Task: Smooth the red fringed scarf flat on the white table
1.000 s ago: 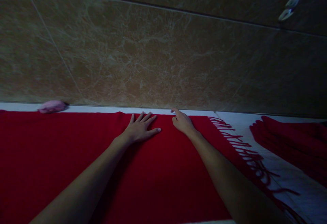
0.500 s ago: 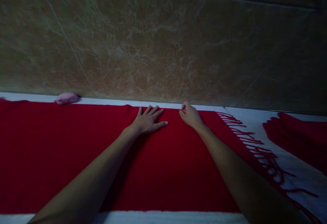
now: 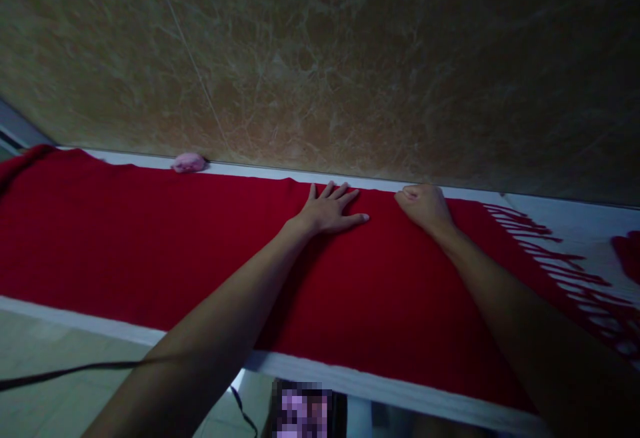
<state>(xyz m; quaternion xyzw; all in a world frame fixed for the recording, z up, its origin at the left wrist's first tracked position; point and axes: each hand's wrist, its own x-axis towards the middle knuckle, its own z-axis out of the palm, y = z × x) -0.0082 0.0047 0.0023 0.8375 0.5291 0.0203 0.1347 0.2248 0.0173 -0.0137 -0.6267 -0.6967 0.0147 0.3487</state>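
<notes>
A long red fringed scarf (image 3: 380, 291) lies spread flat along a narrow white surface. My left hand (image 3: 327, 210) rests palm down on it near the far edge, fingers spread and holding nothing. To its right, my right hand (image 3: 425, 206) is curled into a fist on the scarf's far edge. Whatever may be inside that fist is hidden by the fingers. Beyond my right hand, the scarf's right end finishes in a row of red tassels (image 3: 565, 251).
A brown marbled wall (image 3: 300, 58) rises right behind the white surface (image 3: 575, 218). Against it sits a small pink lump (image 3: 189, 163). More red fabric (image 3: 627, 255) shows at the right edge. A dark cord (image 3: 75, 371) crosses low on the left, and a blurred-out screen (image 3: 303, 415) is below.
The view has swung left and shows more floor below, so everything appears further right. My right fist has turned slightly, its curled fingers now facing up more. My left hand stays flat.
</notes>
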